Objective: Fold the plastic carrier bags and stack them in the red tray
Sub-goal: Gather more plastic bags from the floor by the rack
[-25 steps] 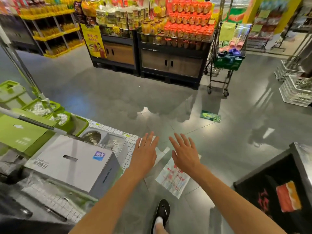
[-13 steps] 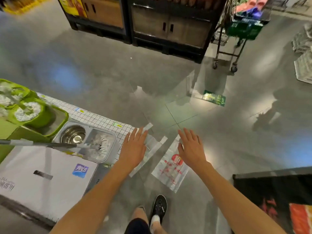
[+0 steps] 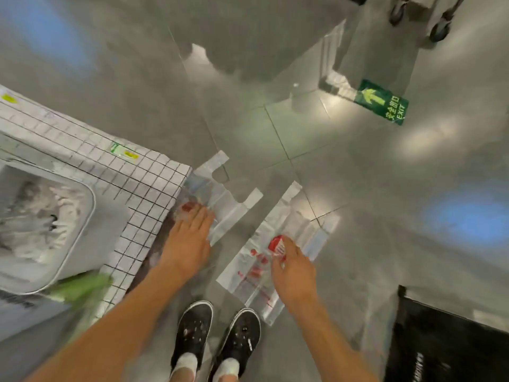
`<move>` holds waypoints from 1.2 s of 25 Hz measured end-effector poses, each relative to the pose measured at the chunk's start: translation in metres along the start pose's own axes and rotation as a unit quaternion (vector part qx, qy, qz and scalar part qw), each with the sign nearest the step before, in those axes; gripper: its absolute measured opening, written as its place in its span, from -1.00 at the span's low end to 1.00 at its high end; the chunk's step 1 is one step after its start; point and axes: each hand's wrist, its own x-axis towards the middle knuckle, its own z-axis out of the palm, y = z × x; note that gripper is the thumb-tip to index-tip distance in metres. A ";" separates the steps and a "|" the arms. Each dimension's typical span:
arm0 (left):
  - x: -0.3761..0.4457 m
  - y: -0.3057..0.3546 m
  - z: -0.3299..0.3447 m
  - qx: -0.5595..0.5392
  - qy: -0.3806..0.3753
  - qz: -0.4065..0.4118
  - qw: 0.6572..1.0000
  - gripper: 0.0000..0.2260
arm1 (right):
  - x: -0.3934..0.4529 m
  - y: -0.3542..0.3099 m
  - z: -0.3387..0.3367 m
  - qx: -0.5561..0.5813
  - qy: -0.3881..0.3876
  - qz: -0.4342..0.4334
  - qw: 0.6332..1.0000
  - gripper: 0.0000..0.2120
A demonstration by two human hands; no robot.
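Two clear plastic carrier bags lie flat on the grey tiled floor (image 3: 275, 64), just ahead of a pair of black shoes (image 3: 217, 334) with pale socks. The left bag (image 3: 228, 199) sits against the corner of a white box with a black grid pattern (image 3: 143, 183), its two handle strips pointing up and away from the person. The right bag (image 3: 275, 244) lies a little apart from it, tilted, with red print across its middle and lower part.

The left hand (image 3: 187, 241) reaches down with fingers straight and close together, their tips on the near end of the left bag — whether they press or only touch it cannot be told through the blur. The right hand (image 3: 293, 268) is over the right bag beside a red logo; its fingers look slightly bent, and it is not clear whether they pinch the plastic or simply rest on it.

A pale tub (image 3: 41, 230) holding something white and stringy (blurred) sits in the box at the left. A green exit sticker (image 3: 381, 102) with an arrow is stuck to the floor farther off, and a black panel (image 3: 446, 340) fills the lower right corner.
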 end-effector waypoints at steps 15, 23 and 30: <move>0.101 -0.094 0.341 -0.082 0.006 -0.117 0.990 -0.39 | 0.207 0.090 0.333 0.067 0.114 0.216 0.967 -0.15; 0.111 -0.104 0.317 -0.139 0.072 -0.075 0.985 -0.86 | 0.196 0.114 0.332 0.147 0.214 0.115 0.959 -0.93; 0.087 -0.082 0.219 -0.180 0.038 -0.066 0.981 -0.82 | 0.152 0.114 0.234 0.336 0.197 0.150 0.909 -0.91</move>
